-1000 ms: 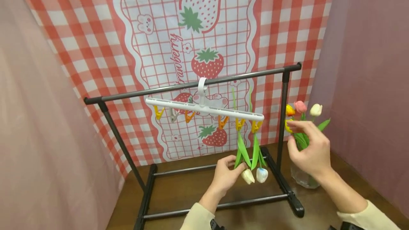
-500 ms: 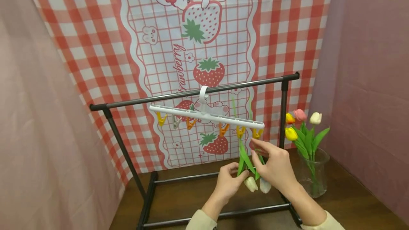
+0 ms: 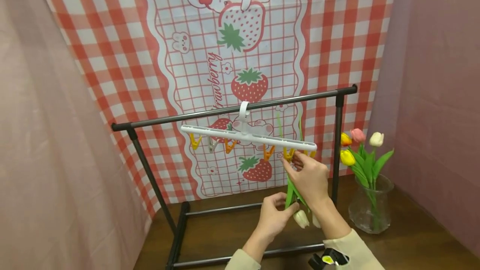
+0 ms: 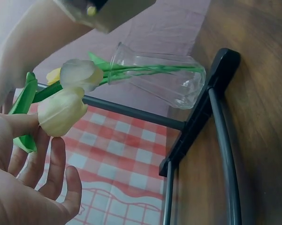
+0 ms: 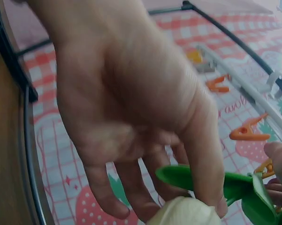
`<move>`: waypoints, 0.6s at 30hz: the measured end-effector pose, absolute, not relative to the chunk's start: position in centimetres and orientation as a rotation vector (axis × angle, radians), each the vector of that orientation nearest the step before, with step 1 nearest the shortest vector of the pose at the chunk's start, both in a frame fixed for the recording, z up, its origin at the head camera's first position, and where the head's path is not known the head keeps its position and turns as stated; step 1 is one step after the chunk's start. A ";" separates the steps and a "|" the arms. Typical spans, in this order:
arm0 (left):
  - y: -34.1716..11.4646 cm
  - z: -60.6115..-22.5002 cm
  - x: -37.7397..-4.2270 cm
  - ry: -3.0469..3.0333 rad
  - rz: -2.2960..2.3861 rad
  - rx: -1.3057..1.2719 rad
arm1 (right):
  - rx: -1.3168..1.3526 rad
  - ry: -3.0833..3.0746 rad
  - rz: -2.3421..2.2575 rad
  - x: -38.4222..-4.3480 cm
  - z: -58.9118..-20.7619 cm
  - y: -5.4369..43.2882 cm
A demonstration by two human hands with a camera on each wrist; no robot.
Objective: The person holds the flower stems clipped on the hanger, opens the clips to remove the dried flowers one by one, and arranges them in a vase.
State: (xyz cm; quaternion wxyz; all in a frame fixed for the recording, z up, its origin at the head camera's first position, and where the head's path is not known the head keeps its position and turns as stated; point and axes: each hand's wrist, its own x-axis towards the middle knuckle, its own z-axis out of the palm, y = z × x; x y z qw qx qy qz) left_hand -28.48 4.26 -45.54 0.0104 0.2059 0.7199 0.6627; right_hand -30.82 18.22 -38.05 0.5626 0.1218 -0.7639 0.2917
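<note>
My left hand (image 3: 273,216) pinches a cream tulip (image 3: 301,218) just above its bloom, which hangs head down; the left wrist view shows this cream bloom (image 4: 62,112) at the thumb. The tulip's stem runs up to a yellow clip (image 3: 288,153) on a white clip hanger (image 3: 262,138). My right hand (image 3: 311,176) has thumb and fingers around that clip, seen at the right edge of the right wrist view. Behind the right hand hangs a second, whitish tulip (image 4: 81,74), mostly hidden in the head view.
The hanger hooks over a black rack (image 3: 187,116) on a brown table. Orange clips (image 3: 268,152), a grey clip (image 3: 212,145) and another yellow clip (image 3: 195,141) hang along it. At right stands a glass vase (image 3: 371,216) with several tulips (image 3: 358,135).
My right hand has come left from beside the vase, past the whitish tulip, to the yellow clip above the cream tulip. My left hand keeps its pinch on the cream tulip.
</note>
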 end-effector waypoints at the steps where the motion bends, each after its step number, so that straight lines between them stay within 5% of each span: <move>1: 4.4 -45.6 -28.5 2.242 2.071 0.651 | 0.275 -1.795 0.663 -31.0 -37.9 18.3; 18: 4.7 -46.0 -28.4 2.264 2.053 0.759 | 0.196 -1.777 0.723 -30.6 -36.5 18.6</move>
